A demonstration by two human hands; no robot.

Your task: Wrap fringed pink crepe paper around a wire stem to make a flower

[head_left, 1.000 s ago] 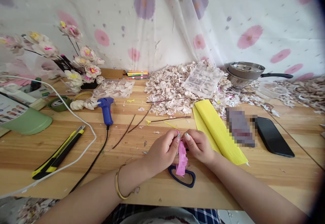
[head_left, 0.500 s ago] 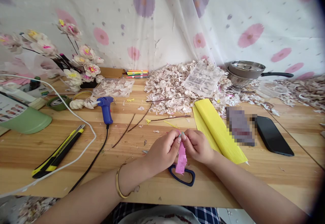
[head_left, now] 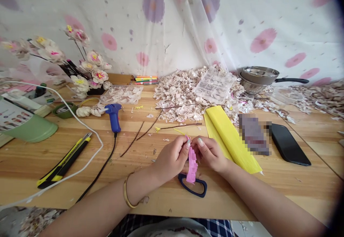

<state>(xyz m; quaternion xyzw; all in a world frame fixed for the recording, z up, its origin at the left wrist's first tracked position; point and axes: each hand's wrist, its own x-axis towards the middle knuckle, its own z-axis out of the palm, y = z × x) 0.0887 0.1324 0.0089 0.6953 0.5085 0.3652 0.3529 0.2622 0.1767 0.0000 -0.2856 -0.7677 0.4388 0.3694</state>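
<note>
Nearest you, your left hand (head_left: 172, 156) and right hand (head_left: 212, 154) meet over the front of the wooden table (head_left: 309, 190), both pinching the top of a pink fringed crepe strip (head_left: 192, 163). The strip hangs down from your fingertips, its lower end over the dark blue scissors handle (head_left: 193, 188) lying flat just beneath. Both grips are closed on the paper: thumb and forefinger pressed together at the upper edge, left and right fingertips nearly touching each other. A thin yellow bit shows just above the pinch; whether it sits inside the strip is hidden by your fingers. Judged from this, you are at the rolling or gathering step, winding the fringe tight at its top; the next move calls for small twists with steady pinch pressure so the thin paper does not tear or unwind. Just beyond your right hand lies folded yellow crepe paper (head_left: 228, 136), then a black phone (head_left: 290, 144). Farther left, a blue glue gun (head_left: 114, 113) and a yellow utility knife (head_left: 64, 160). Thin brown stems (head_left: 177, 126) lie mid-table, a heap of pale petal scraps (head_left: 180, 90) behind, a metal pan (head_left: 259, 76) at the back.
</note>
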